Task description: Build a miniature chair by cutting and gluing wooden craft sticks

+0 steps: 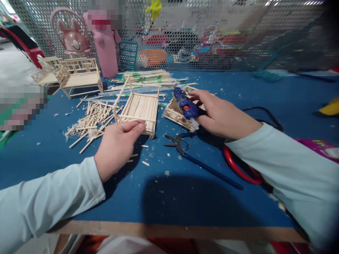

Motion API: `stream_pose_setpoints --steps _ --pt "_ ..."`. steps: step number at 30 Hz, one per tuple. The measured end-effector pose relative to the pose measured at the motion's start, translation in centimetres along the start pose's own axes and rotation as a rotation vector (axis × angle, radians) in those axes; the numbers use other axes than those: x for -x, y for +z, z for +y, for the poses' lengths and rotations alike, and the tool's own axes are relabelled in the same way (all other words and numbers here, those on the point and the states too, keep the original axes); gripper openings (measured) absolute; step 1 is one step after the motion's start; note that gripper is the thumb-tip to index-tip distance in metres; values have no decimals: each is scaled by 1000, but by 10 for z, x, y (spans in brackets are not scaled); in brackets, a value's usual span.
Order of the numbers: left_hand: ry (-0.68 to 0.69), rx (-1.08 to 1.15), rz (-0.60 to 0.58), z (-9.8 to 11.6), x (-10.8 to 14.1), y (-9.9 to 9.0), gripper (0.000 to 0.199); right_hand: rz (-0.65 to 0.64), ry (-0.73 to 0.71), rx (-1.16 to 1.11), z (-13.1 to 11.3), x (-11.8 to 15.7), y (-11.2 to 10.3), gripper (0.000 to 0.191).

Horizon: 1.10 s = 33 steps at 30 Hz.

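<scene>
My left hand (116,146) is closed in a pinch at the front of a miniature bed frame (140,107) made of pale wooden sticks. Its fingertips meet at a thin stick (127,117) running across the frame's front; whether that stick is fixed there, I cannot tell. Upright posts rise at the frame's corners. To the right, my right hand (219,113) grips a blue glue gun (182,102), its nozzle pointing away from me and a clear glue stick showing at the rear. Beneath the gun is a small stick-built tray (172,113), partly covered.
Pliers (180,144) with dark blue handles lie on the blue table (169,204). A pile of cut sticks (95,118) sits left of the frame. Finished stick furniture (81,77), a pink pouch (106,53) and bundled sticks (150,77) stand further back, before a perforated metal screen (225,46).
</scene>
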<state>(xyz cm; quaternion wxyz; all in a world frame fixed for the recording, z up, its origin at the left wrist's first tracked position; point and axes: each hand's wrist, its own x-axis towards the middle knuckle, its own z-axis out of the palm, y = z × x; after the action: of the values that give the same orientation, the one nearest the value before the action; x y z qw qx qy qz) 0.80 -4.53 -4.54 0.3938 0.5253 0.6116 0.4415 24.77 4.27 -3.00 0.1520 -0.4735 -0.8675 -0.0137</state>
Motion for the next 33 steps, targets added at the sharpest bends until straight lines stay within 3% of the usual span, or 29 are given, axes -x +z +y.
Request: stream_pose_setpoints --steps 3,7,11,15,19,28,33 --pt "2 -32 -2 2 1 1 30 127 -4 38 -11 5 -12 64" --pt "-2 -38 2 2 1 2 29 392 -52 75 -32 14 -23 58" --pt "22 0 18 0 -1 3 27 523 -200 80 -46 22 -21 52" --pt "10 27 26 -3 -2 4 27 495 -338 47 -55 25 -16 46" --pt "-3 90 12 -3 -2 5 27 387 -360 -46 -67 29 -11 40" --pt "-13 154 -28 -6 -4 5 27 22 70 -499 -99 19 0 33" --pt "38 100 -42 -4 -3 5 24 40 93 -575 -103 7 15 32"
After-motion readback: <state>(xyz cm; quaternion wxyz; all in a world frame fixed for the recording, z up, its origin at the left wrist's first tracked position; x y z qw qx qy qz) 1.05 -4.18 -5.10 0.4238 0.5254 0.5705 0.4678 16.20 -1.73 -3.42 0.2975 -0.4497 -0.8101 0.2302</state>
